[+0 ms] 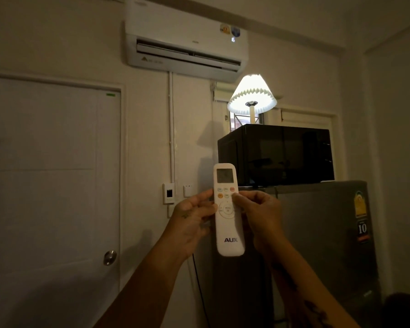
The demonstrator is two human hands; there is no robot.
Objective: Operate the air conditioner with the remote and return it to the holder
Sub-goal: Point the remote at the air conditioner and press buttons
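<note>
A white AUX remote (230,233) stands upright in front of me, its small screen at the top. My left hand (191,221) grips its left edge. My right hand (258,214) holds its right edge, the thumb resting on the buttons below the screen. High on the wall hangs the white air conditioner (187,36), its louvre open and a lit figure on its right front. A small white holder (188,191) is fixed to the wall, left of the remote's top half.
A white door (52,185) with a round knob fills the left. To the right stands a grey fridge (317,245) with a black microwave (277,155) on top and a lit lamp (251,95) above. A wall switch (169,193) sits beside the holder.
</note>
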